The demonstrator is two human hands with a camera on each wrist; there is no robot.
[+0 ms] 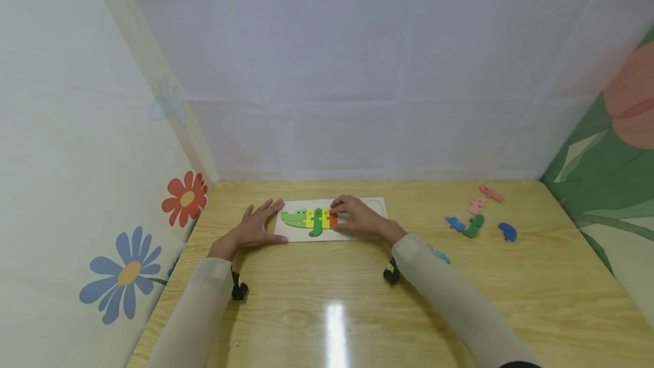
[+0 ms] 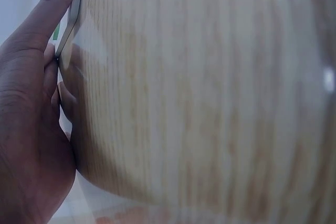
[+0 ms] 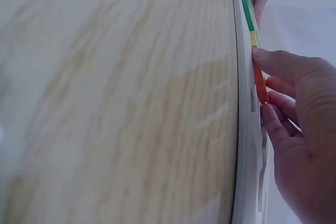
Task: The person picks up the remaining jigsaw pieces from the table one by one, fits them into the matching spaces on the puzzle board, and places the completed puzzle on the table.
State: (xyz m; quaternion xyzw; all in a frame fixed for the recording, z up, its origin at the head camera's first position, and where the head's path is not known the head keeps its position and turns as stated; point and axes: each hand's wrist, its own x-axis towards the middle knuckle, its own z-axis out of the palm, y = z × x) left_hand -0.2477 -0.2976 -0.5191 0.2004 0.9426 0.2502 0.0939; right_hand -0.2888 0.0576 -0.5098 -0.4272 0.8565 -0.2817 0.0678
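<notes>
A pale wooden puzzle board [image 1: 293,236] lies on the table with a crocodile picture partly filled in. A green head piece [image 1: 293,219], yellow pieces and a green legged piece [image 1: 317,223] sit in it, joined in a row. My left hand [image 1: 251,229] rests at the board's left end, thumb and fingers spread to its two corners. In the left wrist view the thumb touches the board's edge. With thumb and fingertips my right hand [image 3: 310,114] pinches an orange puzzle piece [image 3: 258,80] beside the last yellow one. Whether it lies fully flat, I cannot tell.
Loose puzzle pieces lie on the right of the table: two pink pieces [image 1: 492,193], a blue piece [image 1: 455,224], a green piece [image 1: 474,226] and a dark blue piece [image 1: 508,231]. A light blue piece [image 1: 441,256] is partly behind my right sleeve. Cloth walls stand around the table.
</notes>
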